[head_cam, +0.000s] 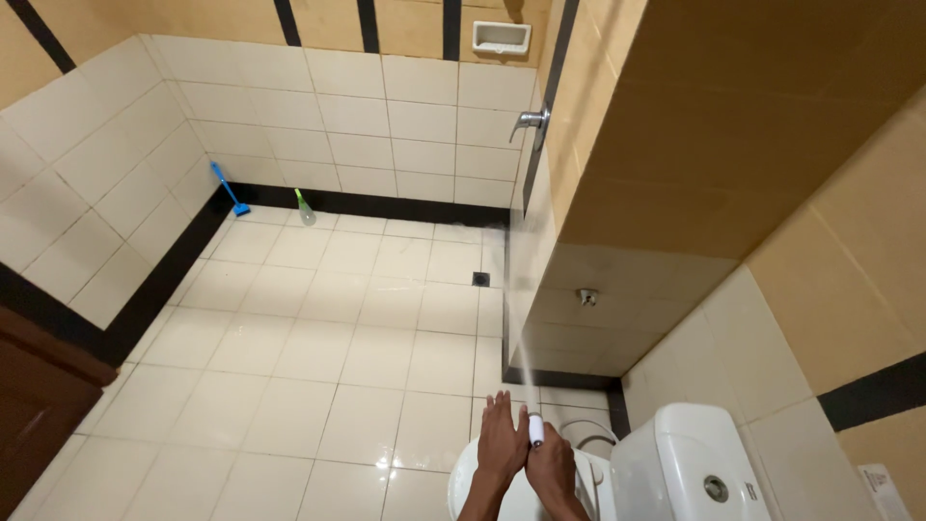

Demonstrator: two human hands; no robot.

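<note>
My left hand (pixel 501 442) and my right hand (pixel 553 470) are together at the bottom middle, above a white toilet (pixel 675 463). My right hand grips a small white spray nozzle (pixel 536 427). A thin jet of water (pixel 521 289) shoots up from the nozzle onto the tiled partition wall (pixel 559 164). My left hand rests flat against the right hand beside the nozzle, fingers extended.
Cream floor tiles with a small square drain (pixel 480 279). A blue brush (pixel 229 189) and a pale green bottle (pixel 305 208) stand against the back wall. A metal tap (pixel 531 119), a white soap dish (pixel 501 38) and a brown door (pixel 34 405) at left.
</note>
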